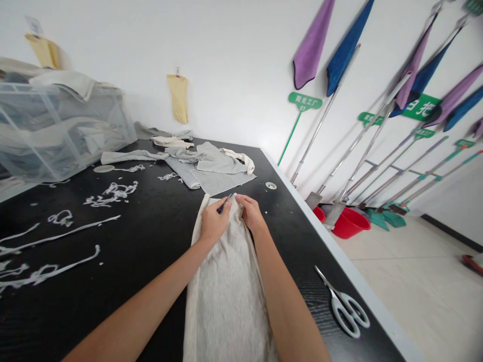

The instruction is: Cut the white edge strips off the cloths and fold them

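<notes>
A long piece of light grey-beige fabric (234, 296) lies lengthwise along the black table in front of me. At its far end, my left hand (214, 220) is closed around small thread snips (223, 205) with a dark handle and a metal tip, which points at the fabric's edge. My right hand (250, 213) pinches that same edge just to the right of the tip. Whether the left fingers also grip cloth is hidden. Scissors (344, 305) with pale grey handles lie on the table to the right of my right forearm.
Grey cloth pieces (222, 162) are heaped beyond my hands. Cut strips and thread scraps (113, 193) lie at left, near a clear plastic bin (60, 130) full of fabric. A tape roll (270, 185) sits near the table's right edge (320, 221). Mops and a red bucket (350, 223) stand beyond.
</notes>
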A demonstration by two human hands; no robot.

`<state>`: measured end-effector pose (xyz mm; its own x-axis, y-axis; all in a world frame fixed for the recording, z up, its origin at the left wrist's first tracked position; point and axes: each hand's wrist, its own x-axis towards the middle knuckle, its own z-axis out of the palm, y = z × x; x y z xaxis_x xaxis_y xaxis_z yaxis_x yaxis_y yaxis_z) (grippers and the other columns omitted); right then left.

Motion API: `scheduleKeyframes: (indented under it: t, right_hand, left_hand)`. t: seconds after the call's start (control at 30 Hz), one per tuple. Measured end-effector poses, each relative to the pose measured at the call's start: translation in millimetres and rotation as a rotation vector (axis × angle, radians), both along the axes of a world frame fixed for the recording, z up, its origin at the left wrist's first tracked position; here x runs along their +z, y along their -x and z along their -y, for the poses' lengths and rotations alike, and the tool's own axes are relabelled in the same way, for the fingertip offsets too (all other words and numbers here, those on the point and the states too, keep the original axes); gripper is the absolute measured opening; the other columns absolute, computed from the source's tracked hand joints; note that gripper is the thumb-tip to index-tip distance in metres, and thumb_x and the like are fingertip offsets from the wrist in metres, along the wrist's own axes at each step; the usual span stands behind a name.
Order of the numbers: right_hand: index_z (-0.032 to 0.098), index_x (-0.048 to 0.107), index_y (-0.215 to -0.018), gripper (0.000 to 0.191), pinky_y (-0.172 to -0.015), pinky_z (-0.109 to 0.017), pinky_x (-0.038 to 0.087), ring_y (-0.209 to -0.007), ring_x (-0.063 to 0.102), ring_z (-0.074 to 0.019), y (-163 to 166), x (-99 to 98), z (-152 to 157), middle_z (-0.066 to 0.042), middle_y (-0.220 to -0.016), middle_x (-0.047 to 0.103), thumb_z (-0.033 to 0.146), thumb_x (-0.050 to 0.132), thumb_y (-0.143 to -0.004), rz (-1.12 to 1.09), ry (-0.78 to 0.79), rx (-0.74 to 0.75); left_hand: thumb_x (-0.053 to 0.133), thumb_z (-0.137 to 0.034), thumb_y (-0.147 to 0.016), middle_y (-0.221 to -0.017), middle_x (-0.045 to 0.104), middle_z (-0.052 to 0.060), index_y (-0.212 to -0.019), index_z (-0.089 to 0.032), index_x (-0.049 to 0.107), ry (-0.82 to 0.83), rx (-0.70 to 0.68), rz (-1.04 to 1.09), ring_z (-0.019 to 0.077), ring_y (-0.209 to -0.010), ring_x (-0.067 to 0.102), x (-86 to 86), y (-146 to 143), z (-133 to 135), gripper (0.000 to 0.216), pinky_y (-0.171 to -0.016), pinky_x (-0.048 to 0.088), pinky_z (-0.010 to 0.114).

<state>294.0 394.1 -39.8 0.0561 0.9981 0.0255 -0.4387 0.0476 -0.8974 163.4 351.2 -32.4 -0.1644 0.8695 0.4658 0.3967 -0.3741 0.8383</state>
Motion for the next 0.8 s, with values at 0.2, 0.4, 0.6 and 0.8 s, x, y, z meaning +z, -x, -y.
scheduleKeyframes:
  t: [0.2,0.4,0.6,0.8]
  right_hand:
    - [0.02,0.076,-0.072,0.022,-0.07,-0.032,0.048,-0.07,0.064,-0.0182,-0.5,-0.2,0.4,-0.001,-0.07,0.073,0.032,0.083,-0.056,-0.002,-0.005,0.01]
    - [0.02,0.076,-0.073,0.02,-0.075,-0.032,0.048,-0.079,0.066,-0.0199,0.0,0.9,1.5,-0.002,-0.076,0.075,0.031,0.082,-0.057,0.004,-0.031,0.016]
    - [0.021,0.076,-0.074,0.022,-0.073,-0.032,0.049,-0.073,0.065,-0.0192,-0.2,1.6,3.2,-0.002,-0.072,0.074,0.033,0.083,-0.057,0.012,-0.023,0.026]
    - [0.021,0.076,-0.073,0.023,-0.073,-0.033,0.05,-0.075,0.065,-0.0199,0.7,2.4,3.6,-0.002,-0.074,0.074,0.034,0.084,-0.057,0.026,-0.023,0.028]
  left_hand:
    - [0.058,-0.033,-0.088,-0.112,0.072,0.011,-0.113,-0.014,0.07,-0.068,-0.027,-0.102,0.0238,-0.102,0.068,1.6,-1.0,2.0,0.033,-0.094,0.052,0.037]
    - [0.058,-0.029,-0.088,-0.11,0.072,0.011,-0.115,-0.013,0.069,-0.138,-0.03,-0.194,0.0219,-0.096,0.068,4.2,-1.4,2.5,0.033,-0.089,0.051,0.033]
    - [0.057,-0.031,-0.089,-0.106,0.073,0.013,-0.117,-0.012,0.068,-0.131,0.016,-0.244,0.0223,-0.09,0.068,3.7,4.3,-0.8,0.035,-0.086,0.051,0.033]
    - [0.055,-0.033,-0.09,-0.107,0.072,0.012,-0.117,-0.015,0.068,-0.128,0.014,-0.273,0.0219,-0.093,0.068,5.4,5.8,-1.4,0.035,-0.087,0.05,0.031]
